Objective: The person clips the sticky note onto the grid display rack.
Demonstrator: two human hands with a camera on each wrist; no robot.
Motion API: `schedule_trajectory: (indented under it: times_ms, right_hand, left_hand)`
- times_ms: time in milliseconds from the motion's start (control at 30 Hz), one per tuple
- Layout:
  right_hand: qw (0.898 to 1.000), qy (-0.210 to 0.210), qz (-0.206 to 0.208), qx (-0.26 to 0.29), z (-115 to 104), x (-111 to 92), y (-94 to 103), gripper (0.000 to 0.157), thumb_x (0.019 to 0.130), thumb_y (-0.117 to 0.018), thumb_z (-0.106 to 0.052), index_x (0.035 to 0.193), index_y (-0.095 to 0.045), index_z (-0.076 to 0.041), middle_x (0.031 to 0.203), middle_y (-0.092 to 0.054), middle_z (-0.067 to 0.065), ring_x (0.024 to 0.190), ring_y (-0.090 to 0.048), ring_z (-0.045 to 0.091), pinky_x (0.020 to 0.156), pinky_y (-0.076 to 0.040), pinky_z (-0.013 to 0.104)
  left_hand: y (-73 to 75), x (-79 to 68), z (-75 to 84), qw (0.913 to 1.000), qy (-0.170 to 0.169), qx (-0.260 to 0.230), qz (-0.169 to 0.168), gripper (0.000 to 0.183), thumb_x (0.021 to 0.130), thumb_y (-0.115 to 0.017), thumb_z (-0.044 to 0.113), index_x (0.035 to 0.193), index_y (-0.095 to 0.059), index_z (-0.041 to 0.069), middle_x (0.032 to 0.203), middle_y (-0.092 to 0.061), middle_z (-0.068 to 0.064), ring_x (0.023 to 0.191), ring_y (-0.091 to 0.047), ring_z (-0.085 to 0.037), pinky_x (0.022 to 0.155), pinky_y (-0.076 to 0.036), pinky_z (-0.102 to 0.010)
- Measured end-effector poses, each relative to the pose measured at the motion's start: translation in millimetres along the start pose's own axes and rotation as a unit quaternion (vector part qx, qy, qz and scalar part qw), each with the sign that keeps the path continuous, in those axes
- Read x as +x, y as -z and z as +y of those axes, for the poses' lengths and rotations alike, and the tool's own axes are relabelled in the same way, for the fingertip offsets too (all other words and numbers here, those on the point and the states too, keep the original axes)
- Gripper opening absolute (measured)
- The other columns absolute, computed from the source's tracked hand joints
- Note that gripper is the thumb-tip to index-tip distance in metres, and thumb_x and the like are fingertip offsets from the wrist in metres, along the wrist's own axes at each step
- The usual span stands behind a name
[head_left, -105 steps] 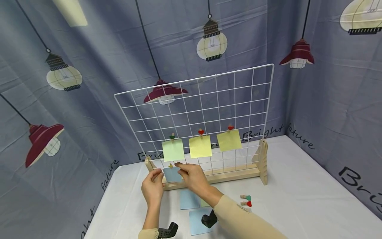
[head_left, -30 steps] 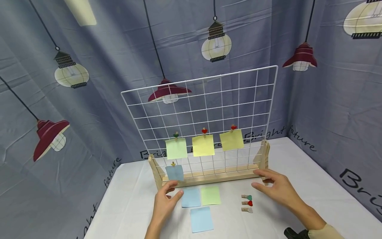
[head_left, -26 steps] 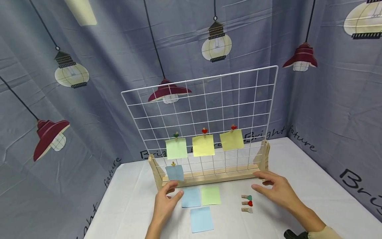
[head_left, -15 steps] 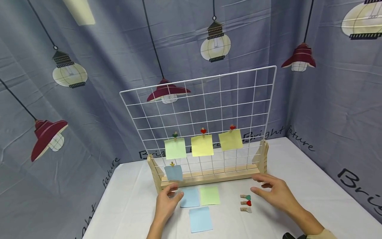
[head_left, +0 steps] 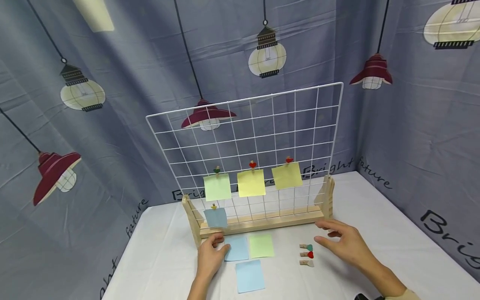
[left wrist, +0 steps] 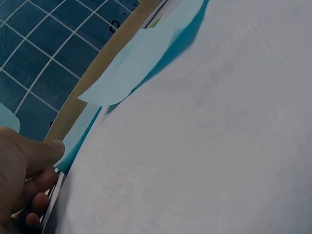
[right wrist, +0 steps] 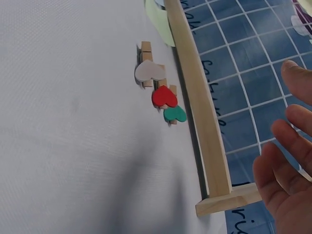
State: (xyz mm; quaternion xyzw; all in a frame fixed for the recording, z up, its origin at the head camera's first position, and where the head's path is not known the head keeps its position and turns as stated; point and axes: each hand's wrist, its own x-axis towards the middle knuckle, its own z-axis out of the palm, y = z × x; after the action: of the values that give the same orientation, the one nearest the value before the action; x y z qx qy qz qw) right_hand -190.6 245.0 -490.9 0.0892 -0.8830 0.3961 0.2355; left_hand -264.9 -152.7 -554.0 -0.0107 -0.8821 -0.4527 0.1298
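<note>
My left hand (head_left: 210,255) is at the left edge of a blue sticky note (head_left: 238,248) lying before the wooden base. In the left wrist view the thumb (left wrist: 54,150) overlaps that note's corner, fingers loosely bent. A green sticky note (head_left: 261,246) lies beside it, and another blue sticky note (head_left: 250,276) nearer me. My right hand (head_left: 346,243) hovers with parted fingers, holding nothing, right of three small heart-topped clothespins: green (head_left: 306,247), red (head_left: 307,254) and white (head_left: 307,263).
A white wire grid (head_left: 247,125) stands upright in a wooden base (head_left: 262,223). Heart-topped pegs hold a green note (head_left: 218,187), a yellow note (head_left: 251,183) and an olive-yellow note (head_left: 287,176) on it; a small blue note (head_left: 216,218) hangs lower left under a yellow peg.
Both hands have left the small blue note hanging at lower left. The right hand went over to the clothespins' right; the left came down and has since edged against the upper blue note.
</note>
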Motion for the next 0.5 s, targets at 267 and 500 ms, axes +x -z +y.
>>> schedule_trajectory:
  times_ms: [267, 500]
  right_hand:
    - [1.0, 0.002, 0.001, 0.005, -0.3, -1.5, -1.3, 0.035, 0.08, -0.09, -0.02, 0.112, -0.078, -0.012, 0.113, -0.076, 0.004, 0.097, -0.064, -0.004, 0.077, -0.06, 0.027]
    - [0.999, -0.028, -0.024, -0.007, -1.1, -2.2, -3.2, 0.037, 0.082, -0.088, -0.024, 0.115, -0.077, -0.012, 0.115, -0.076, 0.004, 0.097, -0.066, 0.002, 0.08, -0.06, 0.029]
  left_hand:
    - [-1.8, -0.1, 0.3, 0.9989, -0.028, 0.038, -0.005, 0.032, 0.077, -0.087, 0.01, 0.107, -0.077, 0.008, 0.086, -0.074, 0.006, 0.084, -0.061, -0.011, 0.079, -0.049, -0.031]
    - [-0.5, -1.0, 3.9, 0.9996, -0.006, 0.024, -0.014, 0.019, 0.079, -0.085, 0.009, 0.098, -0.079, 0.007, 0.077, -0.069, 0.007, 0.075, -0.057, -0.007, 0.069, -0.044, -0.023]
